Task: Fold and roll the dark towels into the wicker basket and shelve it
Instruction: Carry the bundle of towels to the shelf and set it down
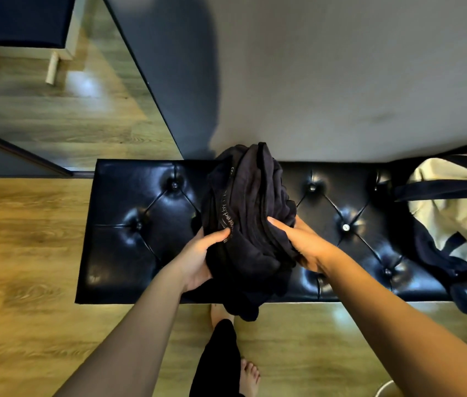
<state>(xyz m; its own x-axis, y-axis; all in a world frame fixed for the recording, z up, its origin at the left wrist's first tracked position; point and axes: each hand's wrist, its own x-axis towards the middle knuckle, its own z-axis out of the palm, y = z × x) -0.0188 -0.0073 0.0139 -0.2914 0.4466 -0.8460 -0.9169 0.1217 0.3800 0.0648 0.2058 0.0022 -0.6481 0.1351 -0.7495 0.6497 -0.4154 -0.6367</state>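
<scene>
A crumpled bundle of dark towels (250,213) is held up over the middle of a black tufted leather bench (137,224). My left hand (200,259) grips the bundle's left side, thumb on a strip with pale lettering. Gripping the right side is my right hand (303,242), its fingers pressed into the cloth. A loose end of the towels hangs past the bench's front edge. No wicker basket is in view.
A cream tote bag (452,207) with dark straps lies on the bench's right end. A grey wall stands behind the bench. Wooden floor (26,253) lies left and in front, where my bare feet (248,376) stand. A stool leg (52,68) is at upper left.
</scene>
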